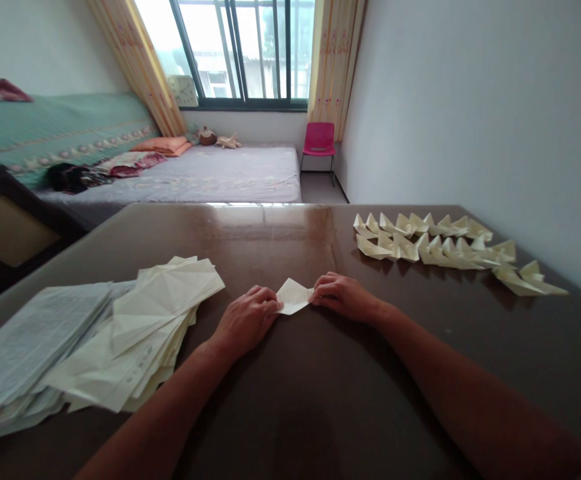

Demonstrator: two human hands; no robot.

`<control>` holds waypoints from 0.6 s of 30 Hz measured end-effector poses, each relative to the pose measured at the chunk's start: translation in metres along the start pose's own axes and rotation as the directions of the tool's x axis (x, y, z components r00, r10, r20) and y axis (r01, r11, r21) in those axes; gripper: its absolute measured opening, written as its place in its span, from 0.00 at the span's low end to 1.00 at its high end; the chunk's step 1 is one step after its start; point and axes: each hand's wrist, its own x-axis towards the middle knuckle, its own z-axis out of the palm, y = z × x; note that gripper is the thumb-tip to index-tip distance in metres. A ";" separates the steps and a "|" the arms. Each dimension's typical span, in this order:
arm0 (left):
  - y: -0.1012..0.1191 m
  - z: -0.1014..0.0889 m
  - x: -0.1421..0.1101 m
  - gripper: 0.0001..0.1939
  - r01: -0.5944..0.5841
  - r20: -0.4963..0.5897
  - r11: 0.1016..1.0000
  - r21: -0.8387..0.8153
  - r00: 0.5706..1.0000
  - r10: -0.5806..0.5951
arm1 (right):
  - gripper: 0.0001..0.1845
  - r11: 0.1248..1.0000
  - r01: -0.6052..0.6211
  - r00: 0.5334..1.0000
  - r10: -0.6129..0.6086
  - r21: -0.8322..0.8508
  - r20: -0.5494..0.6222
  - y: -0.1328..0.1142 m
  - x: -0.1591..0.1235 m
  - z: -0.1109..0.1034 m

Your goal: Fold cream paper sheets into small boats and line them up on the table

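A small piece of folded cream paper lies at the middle of the brown table, between my two hands. My left hand pinches its left edge, fingers closed together. At the opposite edge, my right hand grips the paper's right corner between thumb and fingers. The fingertips cover both ends of the paper. To the right and farther back stand folded paper boats, several of them, nested in two rows with a few apart at the near right end.
The glossy brown table reaches toward a bed. Creased cream sheets are piled at the left, beside a stack of printed papers. A pink chair stands below the window, and a white wall runs along the right.
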 end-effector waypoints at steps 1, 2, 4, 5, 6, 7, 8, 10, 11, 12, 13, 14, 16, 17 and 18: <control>0.000 -0.001 0.000 0.13 0.028 0.006 0.999 -0.025 1.000 -0.028 | 0.13 0.999 -0.029 1.000 0.029 0.031 -0.010 0.002 0.000 0.001; -0.002 -0.002 0.000 0.14 0.054 0.012 0.997 -0.058 0.998 -0.053 | 0.13 0.996 -0.062 0.998 0.064 0.057 -0.021 0.003 0.001 0.002; -0.006 -0.001 0.001 0.17 0.111 0.036 0.984 -0.141 0.994 -0.107 | 0.13 0.984 -0.137 0.989 0.143 0.112 -0.043 0.005 0.001 0.004; -0.008 0.000 0.001 0.17 0.145 0.051 0.973 -0.181 0.989 -0.137 | 0.12 0.974 -0.176 0.982 0.184 0.142 -0.046 0.005 0.002 0.005; -0.010 0.001 0.002 0.16 0.183 0.063 0.960 -0.211 0.983 -0.174 | 0.12 0.962 -0.214 0.973 0.225 0.170 -0.049 0.005 0.003 0.006; -0.012 0.003 0.003 0.16 0.224 0.067 0.947 -0.229 0.975 -0.214 | 0.11 0.950 -0.248 0.963 0.262 0.190 -0.054 0.004 0.003 0.007; -0.012 0.005 0.004 0.16 0.261 0.063 0.937 -0.233 0.965 -0.253 | 0.11 0.939 -0.278 0.954 0.295 0.201 -0.061 0.003 0.004 0.008; -0.011 0.008 0.005 0.15 0.321 0.040 0.923 -0.211 0.947 -0.319 | 0.10 0.926 -0.327 0.933 0.348 0.187 -0.089 -0.001 0.006 0.011; -0.009 0.009 0.006 0.14 0.346 0.024 0.920 -0.187 0.937 -0.347 | 0.09 0.922 -0.348 0.924 0.368 0.170 -0.107 -0.003 0.006 0.013; -0.006 0.010 0.006 0.14 0.366 0.010 0.918 -0.156 0.930 -0.369 | 0.09 0.919 -0.366 0.915 0.385 0.149 -0.125 -0.004 0.007 0.015; -0.004 0.011 0.006 0.14 0.379 -0.001 0.918 -0.119 0.924 -0.382 | 0.08 0.916 -0.381 0.907 0.397 0.122 -0.142 -0.006 0.007 0.017; -0.002 0.011 0.007 0.14 0.387 -0.008 0.919 -0.078 0.921 -0.389 | 0.07 0.915 -0.393 0.901 0.404 0.092 -0.160 -0.007 0.008 0.019; 0.001 0.012 0.008 0.15 0.388 -0.008 0.922 0.006 0.922 -0.388 | 0.07 0.914 -0.406 0.896 0.403 0.027 -0.185 -0.009 0.008 0.021; 0.002 0.012 0.008 0.16 0.386 -0.004 0.921 0.042 0.922 -0.387 | 0.07 0.912 -0.410 0.896 0.401 -0.004 -0.192 -0.011 0.008 0.022; 0.003 0.012 0.009 0.16 0.386 -0.001 0.919 0.073 0.922 -0.387 | 0.06 0.910 -0.414 0.895 0.401 -0.032 -0.195 -0.012 0.008 0.023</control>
